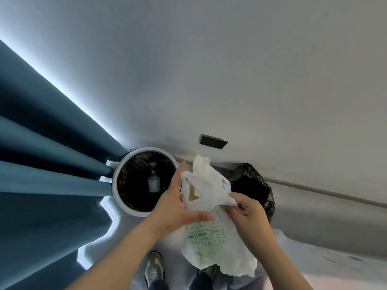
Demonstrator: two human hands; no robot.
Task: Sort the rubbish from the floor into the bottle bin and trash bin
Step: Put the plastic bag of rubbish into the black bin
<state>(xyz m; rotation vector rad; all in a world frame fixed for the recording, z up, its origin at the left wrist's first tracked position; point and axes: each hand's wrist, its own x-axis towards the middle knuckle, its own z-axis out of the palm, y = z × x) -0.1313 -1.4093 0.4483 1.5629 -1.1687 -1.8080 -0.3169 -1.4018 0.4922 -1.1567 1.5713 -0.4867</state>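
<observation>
The right hand (249,214) pinches a white plastic bag (209,185); the left hand (178,206) touches it.

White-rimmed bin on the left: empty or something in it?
Not empty. One bottle with a grey label sits at the bottom of the white-rimmed bin, on its black liner.

Pairs and singles
Two bins, white-rimmed bin (114,186) and black-bagged bin (270,197); two hands, left hand (178,208) and right hand (249,214); two shoes (154,266); one bottle (153,184); one plastic bag (209,183); one wall plate (213,141).

Both bare forearms forward, left hand (178,206) with fingers seemingly straight, right hand (247,210) pinching the plastic bag (209,181).
</observation>
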